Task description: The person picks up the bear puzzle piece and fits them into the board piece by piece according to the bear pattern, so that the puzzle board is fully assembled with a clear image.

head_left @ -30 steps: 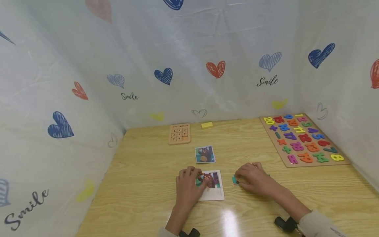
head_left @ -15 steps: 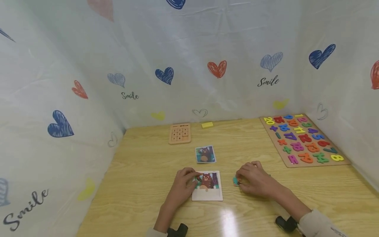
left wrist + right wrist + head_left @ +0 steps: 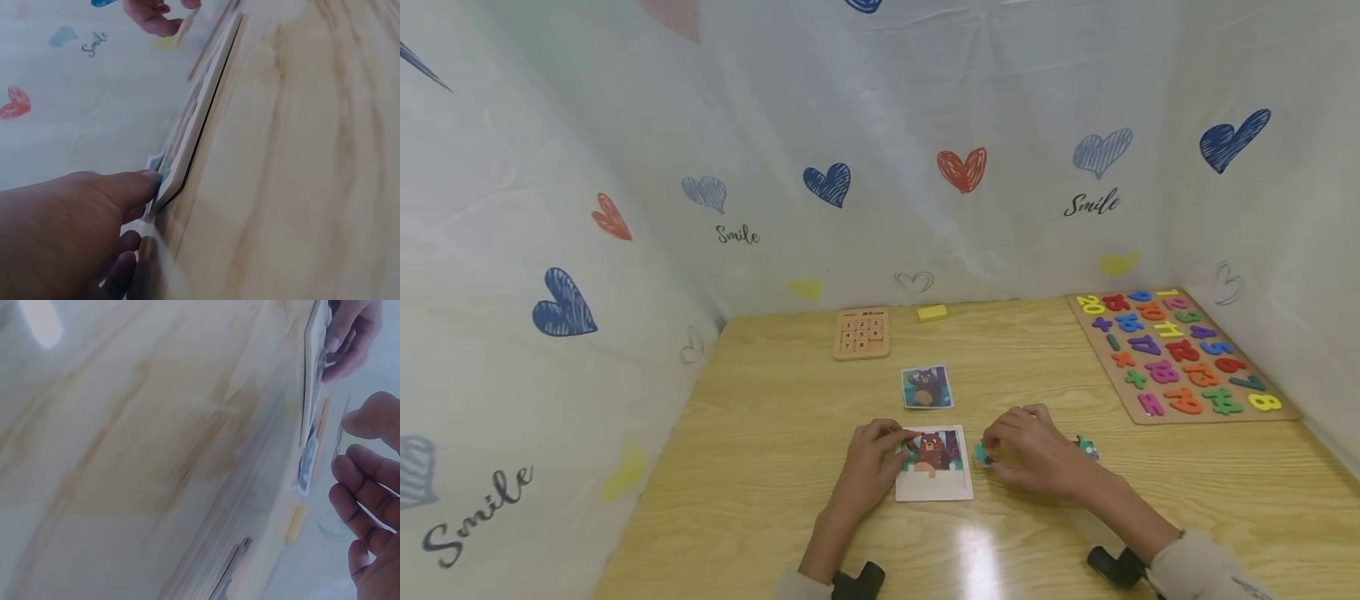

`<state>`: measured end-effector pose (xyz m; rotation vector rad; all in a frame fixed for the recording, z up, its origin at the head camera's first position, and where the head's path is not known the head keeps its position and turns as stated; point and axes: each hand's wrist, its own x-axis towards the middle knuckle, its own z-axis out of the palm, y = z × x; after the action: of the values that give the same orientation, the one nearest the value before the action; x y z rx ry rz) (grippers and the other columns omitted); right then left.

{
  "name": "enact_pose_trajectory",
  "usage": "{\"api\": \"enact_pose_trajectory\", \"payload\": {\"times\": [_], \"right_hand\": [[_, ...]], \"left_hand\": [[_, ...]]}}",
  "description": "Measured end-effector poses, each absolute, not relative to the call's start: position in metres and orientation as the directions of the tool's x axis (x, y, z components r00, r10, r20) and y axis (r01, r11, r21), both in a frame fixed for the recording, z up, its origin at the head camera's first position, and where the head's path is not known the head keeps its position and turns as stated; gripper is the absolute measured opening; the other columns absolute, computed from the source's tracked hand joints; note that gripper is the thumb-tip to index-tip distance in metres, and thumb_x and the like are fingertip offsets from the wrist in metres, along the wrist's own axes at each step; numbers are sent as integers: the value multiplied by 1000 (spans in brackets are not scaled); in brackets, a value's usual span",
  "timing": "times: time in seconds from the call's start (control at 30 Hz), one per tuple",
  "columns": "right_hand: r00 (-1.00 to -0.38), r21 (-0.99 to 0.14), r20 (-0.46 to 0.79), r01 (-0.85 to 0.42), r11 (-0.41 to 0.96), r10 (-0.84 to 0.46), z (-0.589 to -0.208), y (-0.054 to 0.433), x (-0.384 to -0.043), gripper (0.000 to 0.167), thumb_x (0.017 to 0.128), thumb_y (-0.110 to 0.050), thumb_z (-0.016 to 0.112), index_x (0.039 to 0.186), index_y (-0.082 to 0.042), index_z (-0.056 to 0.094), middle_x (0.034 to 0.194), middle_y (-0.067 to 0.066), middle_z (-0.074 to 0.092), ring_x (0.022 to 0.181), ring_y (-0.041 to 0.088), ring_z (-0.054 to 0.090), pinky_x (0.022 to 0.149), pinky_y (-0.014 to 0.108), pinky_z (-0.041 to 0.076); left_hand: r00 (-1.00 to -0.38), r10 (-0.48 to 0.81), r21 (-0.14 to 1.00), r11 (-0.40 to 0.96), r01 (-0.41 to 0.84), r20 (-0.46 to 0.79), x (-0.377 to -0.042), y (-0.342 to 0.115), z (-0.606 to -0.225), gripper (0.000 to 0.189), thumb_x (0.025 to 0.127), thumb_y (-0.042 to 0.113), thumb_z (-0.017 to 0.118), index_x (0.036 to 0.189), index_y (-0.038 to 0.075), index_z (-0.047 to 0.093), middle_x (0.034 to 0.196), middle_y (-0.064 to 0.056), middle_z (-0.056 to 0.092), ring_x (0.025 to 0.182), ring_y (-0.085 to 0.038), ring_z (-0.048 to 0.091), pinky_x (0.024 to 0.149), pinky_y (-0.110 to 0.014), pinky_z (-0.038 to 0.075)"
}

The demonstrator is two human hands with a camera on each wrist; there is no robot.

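A white-framed jigsaw board (image 3: 934, 487) with a brown bear in its upper part lies before me. My left hand (image 3: 867, 467) holds its left edge; in the left wrist view the thumb (image 3: 134, 187) presses on the corner. Just right of the board my right hand (image 3: 1037, 454) pinches a teal jigsaw piece (image 3: 982, 455) between thumb and fingertips. In the right wrist view this piece (image 3: 340, 434) appears edge-on, above the table. Another teal piece (image 3: 1086, 447) shows beyond the right wrist, partly hidden by it.
Behind the board lies a matching bear picture card (image 3: 927, 387). Farther back are a wooden number-slide puzzle (image 3: 861, 335) and a yellow block (image 3: 932, 312). A board of colourful numbers (image 3: 1180, 354) lies at the right, near the curtain (image 3: 880, 233).
My left hand has drawn back from over the bear picture to the board's left edge. My right hand has moved slightly left with its piece, uncovering another piece behind the wrist.
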<state>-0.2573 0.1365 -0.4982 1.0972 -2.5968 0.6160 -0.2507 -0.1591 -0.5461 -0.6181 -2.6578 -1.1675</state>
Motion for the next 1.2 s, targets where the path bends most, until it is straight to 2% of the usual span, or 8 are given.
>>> {"api": "enact_pose_trajectory", "payload": {"times": [0.6,0.8,1.2], "right_hand": [[-648,-349,354,-761,547,-675,-495,94,-254,17,79,-15,78,91,-19,67,89,-12,61,92,9,54,89,45,32],[-649,-331,342,-760,559,-680,-497,82,-251,13,79,-15,76,89,-18,68,89,-11,62,91,10,54,90,46,34],[-608,-291,378,-794,533,-699,-503,66,-250,15,79,-19,78,91,-17,69,91,-9,64,91,10,55,89,44,36]], "left_hand": [[-904,301,644,634,428,305,-250,-156,-544,25,95,15,69,120,16,73,120,3,58,112,-20,46,92,-43,43],[-903,305,630,647,430,304,-251,-155,-543,25,95,16,70,120,16,73,118,3,58,110,-19,47,91,-43,43],[-899,305,618,653,437,313,-250,-158,-544,25,95,15,69,120,15,73,119,2,58,110,-21,47,92,-44,44]]}}
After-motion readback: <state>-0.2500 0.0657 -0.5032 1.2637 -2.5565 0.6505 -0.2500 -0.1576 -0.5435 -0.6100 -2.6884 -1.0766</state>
